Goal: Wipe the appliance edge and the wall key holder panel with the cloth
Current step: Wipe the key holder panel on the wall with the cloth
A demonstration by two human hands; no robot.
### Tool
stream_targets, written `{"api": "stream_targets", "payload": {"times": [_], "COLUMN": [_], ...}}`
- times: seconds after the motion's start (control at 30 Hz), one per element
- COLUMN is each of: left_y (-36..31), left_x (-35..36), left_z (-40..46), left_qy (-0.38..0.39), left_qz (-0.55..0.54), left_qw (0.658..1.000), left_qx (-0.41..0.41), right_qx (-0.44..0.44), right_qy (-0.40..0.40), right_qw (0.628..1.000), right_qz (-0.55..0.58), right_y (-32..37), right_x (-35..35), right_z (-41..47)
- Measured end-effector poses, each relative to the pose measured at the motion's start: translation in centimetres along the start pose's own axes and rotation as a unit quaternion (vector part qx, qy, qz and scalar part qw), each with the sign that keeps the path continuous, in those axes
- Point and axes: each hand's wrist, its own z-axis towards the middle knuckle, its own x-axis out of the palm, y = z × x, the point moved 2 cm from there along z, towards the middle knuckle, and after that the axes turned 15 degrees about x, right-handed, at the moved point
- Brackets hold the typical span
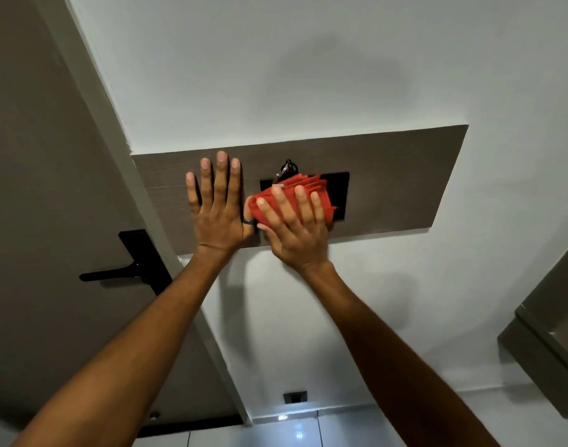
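- Right hand [297, 233] presses the red cloth [295, 196] flat against the wall key holder panel [401, 175], fingers spread over the folds, thumb tucked under the cloth's lower left edge, so the cloth is pinned between palm and panel.
- Left hand [219, 208] holds nothing: palm flat on the panel, fingers straight and pointing up, just left of the cloth.
- On the left thumb sits a dark ring [248, 221], and that thumb touches the cloth's left edge.
- Cloth covers the left and middle part of the black inset [339, 195] set into the panel; the inset's right strip shows bare beyond the fabric.
- Just above the cloth, a key ring with a metal clip [286, 169] hangs at the inset's top edge; whether the fabric touches it, I cannot tell.
- Panel itself is a wood-grain board, mounted on the white wall [308, 75], its left end butting against the door frame [115, 150].
- Left of the panel and lower, the brown door [34, 188] carries a black lever handle [115, 274] on a black plate.
- Below the panel, low on the wall, sits a small dark socket [294, 397], with glossy floor tiles [276, 433] beneath.
- Far right of the panel and lower, a brown cabinet corner [550, 343] pokes into view.
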Motion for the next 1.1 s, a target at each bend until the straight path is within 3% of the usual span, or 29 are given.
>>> {"api": "stream_targets", "payload": {"times": [0.07, 0.17, 0.3, 0.43, 0.47, 0.53, 0.57, 0.67, 0.7, 0.8, 0.83, 0.97, 1.0, 1.1], "left_y": [0.0, 0.1, 0.0, -0.1, -0.1, -0.1, 0.0, 0.1, 0.0, 0.0, 0.1, 0.1, 0.1, 0.1], "left_x": [0.0, -0.3, -0.4, -0.5, -0.5, -0.1, 0.0, 0.0, 0.0, 0.3, 0.3, 0.3, 0.4, 0.8], "left_z": [0.0, 0.1, 0.2, 0.2, 0.2, 0.0, -0.1, -0.1, 0.1, 0.0, -0.1, -0.1, -0.1, -0.3], "left_qy": [-0.001, 0.014, 0.014, 0.012, 0.014, 0.01, 0.01, 0.001, -0.001, -0.004, -0.003, -0.002, -0.001, -0.005], "left_qz": [-0.002, -0.001, -0.007, -0.006, -0.008, -0.004, 0.001, 0.004, -0.001, 0.001, 0.002, -0.004, -0.008, 0.006], "left_qw": [1.0, 1.0, 1.0, 1.0, 1.0, 1.0, 1.0, 1.0, 1.0, 1.0, 1.0, 1.0, 1.0, 1.0], "left_qx": [0.001, -0.001, -0.003, -0.001, 0.0, 0.003, 0.003, -0.002, 0.0, -0.003, -0.003, 0.004, 0.003, 0.003], "right_qx": [0.037, 0.192, 0.081, 0.306, 0.276, 0.135, 0.12, 0.25, 0.247, 0.071, 0.069, 0.275, 0.257, 0.084], "right_qy": [-0.033, -0.075, -0.055, -0.091, -0.083, -0.057, -0.051, -0.07, -0.069, -0.047, -0.049, -0.091, -0.087, -0.064], "right_qw": [0.999, 0.978, 0.995, 0.946, 0.956, 0.988, 0.991, 0.965, 0.966, 0.996, 0.996, 0.956, 0.961, 0.994], "right_qz": [-0.008, 0.038, -0.012, 0.057, 0.06, 0.039, 0.029, 0.047, 0.041, 0.003, -0.006, 0.041, 0.046, 0.011], "right_y": [-0.3, 1.6, -0.5, 1.0, 1.4, -0.3, -1.1, 0.9, 1.9, 0.4, -0.2, 3.6, 3.6, -1.3], "right_x": [1.2, 2.1, 2.4, 2.0, 2.0, 1.9, 1.8, 1.8, 2.0, 2.4, 2.5, 3.3, 3.1, 2.4], "right_z": [-0.5, -1.6, -2.1, -1.9, -2.0, -2.0, -1.9, -1.8, -2.0, -2.1, -2.0, -2.4, -2.6, -2.5]}}
